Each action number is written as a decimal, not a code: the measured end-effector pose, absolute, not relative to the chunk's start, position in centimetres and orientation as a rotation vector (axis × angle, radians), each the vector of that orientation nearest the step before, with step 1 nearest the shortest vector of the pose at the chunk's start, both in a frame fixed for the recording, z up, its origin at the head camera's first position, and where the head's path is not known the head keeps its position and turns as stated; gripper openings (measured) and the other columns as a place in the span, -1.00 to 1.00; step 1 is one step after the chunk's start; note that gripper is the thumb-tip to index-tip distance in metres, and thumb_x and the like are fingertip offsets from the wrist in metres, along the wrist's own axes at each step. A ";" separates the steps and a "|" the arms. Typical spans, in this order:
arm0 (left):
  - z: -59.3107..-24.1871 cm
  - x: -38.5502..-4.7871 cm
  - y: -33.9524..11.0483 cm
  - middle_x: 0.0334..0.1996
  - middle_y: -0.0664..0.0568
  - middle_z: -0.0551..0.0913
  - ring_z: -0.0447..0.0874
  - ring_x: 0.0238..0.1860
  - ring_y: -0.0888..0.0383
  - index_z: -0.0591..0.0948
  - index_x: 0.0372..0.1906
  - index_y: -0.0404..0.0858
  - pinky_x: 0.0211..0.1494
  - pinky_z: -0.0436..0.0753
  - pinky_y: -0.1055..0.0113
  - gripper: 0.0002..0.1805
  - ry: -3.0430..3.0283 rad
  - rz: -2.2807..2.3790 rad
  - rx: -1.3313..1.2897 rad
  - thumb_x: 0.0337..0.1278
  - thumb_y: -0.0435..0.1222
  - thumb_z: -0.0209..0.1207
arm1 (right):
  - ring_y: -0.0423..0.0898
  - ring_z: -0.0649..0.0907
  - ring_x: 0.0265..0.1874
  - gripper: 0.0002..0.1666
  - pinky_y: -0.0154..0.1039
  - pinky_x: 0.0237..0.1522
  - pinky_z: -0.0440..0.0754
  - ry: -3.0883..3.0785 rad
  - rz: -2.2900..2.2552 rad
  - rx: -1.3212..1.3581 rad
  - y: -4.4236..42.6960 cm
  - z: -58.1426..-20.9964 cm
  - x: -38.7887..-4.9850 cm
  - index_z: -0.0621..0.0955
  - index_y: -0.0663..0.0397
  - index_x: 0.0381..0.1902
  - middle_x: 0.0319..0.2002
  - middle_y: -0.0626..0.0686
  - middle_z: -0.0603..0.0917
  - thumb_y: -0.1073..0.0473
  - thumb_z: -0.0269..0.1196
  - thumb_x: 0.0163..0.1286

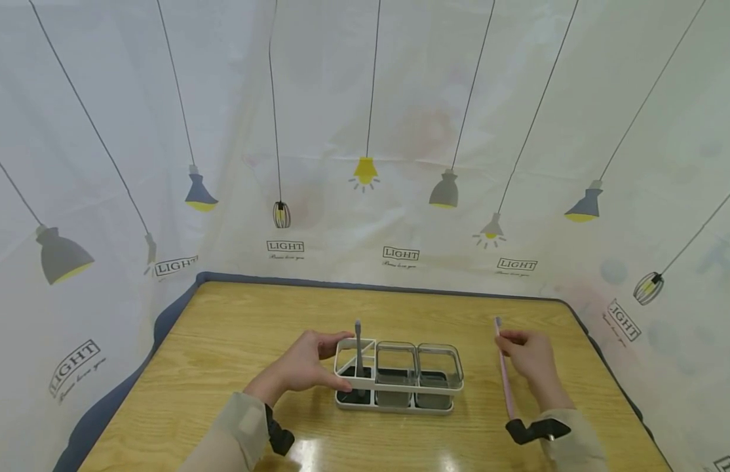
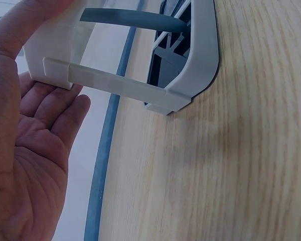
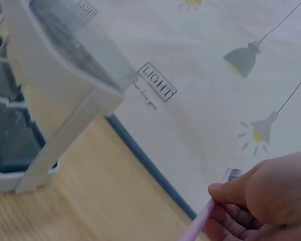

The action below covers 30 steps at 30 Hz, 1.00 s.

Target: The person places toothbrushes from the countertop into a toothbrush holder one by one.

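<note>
steadying, apparently: left end of white rack (image 1: pixel 400 387), set upright on table (image 1: pixel 253 314), is gripped by left hand (image 1: pixel 308 364), thumb opposite fingers. grey toothbrush (image 1: pixel 358 344) is kept standing inside same end. right of rack, pink toothbrush (image 1: pixel 506 383) is pinched near bristles by right hand (image 1: pixel 530 357), likely so stem is left free.

In the head view we see a wood-grain table (image 1: pixel 424 314) at six o'clock, a pale backdrop (image 1: pixel 329 85) at twelve, a printed grey lamp (image 1: pixel 63 255) at nine and "LIGHT" lettering (image 1: pixel 74 364) at eight.
</note>
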<state>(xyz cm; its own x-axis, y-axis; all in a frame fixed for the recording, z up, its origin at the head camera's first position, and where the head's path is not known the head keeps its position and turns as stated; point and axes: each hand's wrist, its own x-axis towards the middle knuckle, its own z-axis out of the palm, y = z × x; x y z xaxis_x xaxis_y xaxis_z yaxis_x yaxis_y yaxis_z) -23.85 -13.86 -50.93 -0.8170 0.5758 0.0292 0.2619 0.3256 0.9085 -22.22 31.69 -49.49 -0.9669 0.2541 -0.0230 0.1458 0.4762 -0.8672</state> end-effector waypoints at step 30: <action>-51.0 -24.0 -13.9 0.35 -0.01 0.63 0.56 0.39 0.02 0.49 0.54 -0.15 0.43 0.51 -0.04 0.05 2.290 1.492 0.773 -0.15 -0.08 0.71 | -0.11 0.73 -0.21 -0.70 -0.41 -0.16 0.72 -2.200 1.751 -0.059 22.7 -38.8 -21.7 0.69 0.44 0.04 -0.10 0.21 0.74 0.27 0.38 0.51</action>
